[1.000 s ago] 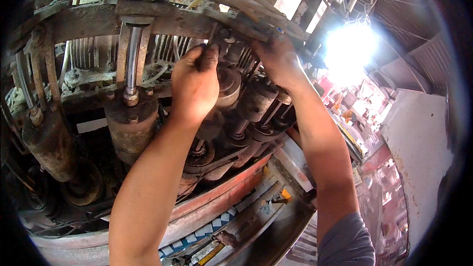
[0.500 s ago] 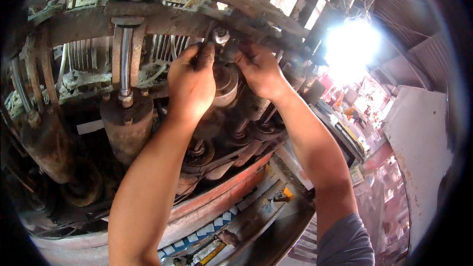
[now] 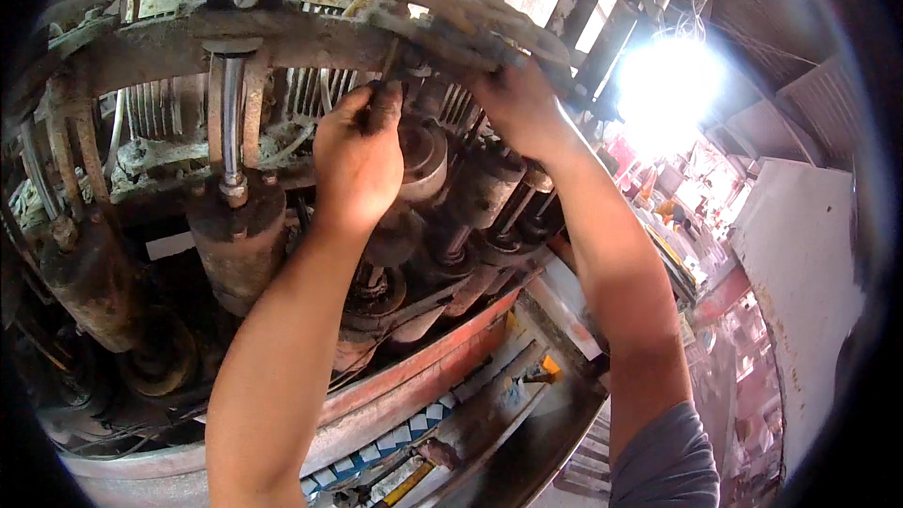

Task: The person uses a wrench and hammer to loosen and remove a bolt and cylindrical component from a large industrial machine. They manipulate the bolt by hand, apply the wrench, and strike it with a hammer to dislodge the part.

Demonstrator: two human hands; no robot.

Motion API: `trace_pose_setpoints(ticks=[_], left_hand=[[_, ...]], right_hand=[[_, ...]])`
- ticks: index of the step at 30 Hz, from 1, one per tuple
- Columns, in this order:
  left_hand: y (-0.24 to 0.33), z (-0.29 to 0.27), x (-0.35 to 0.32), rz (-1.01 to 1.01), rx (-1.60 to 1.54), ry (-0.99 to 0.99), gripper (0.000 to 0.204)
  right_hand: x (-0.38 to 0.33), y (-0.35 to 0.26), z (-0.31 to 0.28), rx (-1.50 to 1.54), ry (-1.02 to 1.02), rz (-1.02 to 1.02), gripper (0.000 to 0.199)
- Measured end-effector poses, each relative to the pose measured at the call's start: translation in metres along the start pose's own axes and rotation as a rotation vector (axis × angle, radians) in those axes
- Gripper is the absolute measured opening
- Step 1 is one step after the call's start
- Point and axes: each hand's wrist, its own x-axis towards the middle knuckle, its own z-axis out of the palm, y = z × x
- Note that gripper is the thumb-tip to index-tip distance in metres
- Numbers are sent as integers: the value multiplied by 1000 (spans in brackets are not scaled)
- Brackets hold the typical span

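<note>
Hands: the left hand (image 3: 357, 155) is raised to the upper frame of a large grimy machine (image 3: 235, 254), fingers curled tight around a small dark tool or fitting (image 3: 384, 99) whose exact kind cannot be told, its thin stem running up to the curved metal bar (image 3: 310, 38) that crosses the top of the machine. The right hand (image 3: 515, 103) is just beside it to the right, pressed against the underside of the same bar, fingers bent over the edge; whether it holds anything cannot be told. Both forearms rise from the lower edge, the right one ending in a grey sleeve (image 3: 668, 461). Held item: dark, oily, mostly hidden by the left fingers, located at the bar directly above the row of cylinders. Containers: none open to view; a ring of rusty, grease-coated cylinders (image 3: 235, 235) stands in the machine body, each capped, with a bright steel rod (image 3: 232, 122) rising from the nearest into the frame. Behind the rods, pale ribbed fins (image 3: 160, 108) and loose wires. Base: a round drum with a red-painted rim (image 3: 414, 367). Below, a floor (image 3: 499, 414) with blue and white tile pieces and a yellow object. Room: a workshop, strong glare from a bright opening (image 3: 668, 85) at upper right, a pale wall (image 3: 809, 273) at the right edge.
</note>
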Motion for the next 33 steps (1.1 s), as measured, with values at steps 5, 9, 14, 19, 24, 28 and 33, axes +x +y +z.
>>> trace_pose_setpoints(ticks=[5,9,14,19,24,28,33], left_hand=[[16,1,-4,-6,169,13,23],[32,-1,-7,-60,292,11,23],[27,1,-5,-27,270,-3,24],[32,1,-9,-39,347,40,24],[24,0,-6,-19,222,24,24],[28,0,-6,-33,244,33,24],[23,0,-3,-1,286,-2,25]], right_hand=[[-2,13,10,-93,46,10,32],[-18,-13,15,57,-162,277,29],[-38,-7,36,198,-138,203,35],[-36,-21,16,264,-205,290,37],[-21,-18,4,245,-200,329,36],[-6,-13,-2,360,-224,425,35],[1,9,6,386,-102,231,41]])
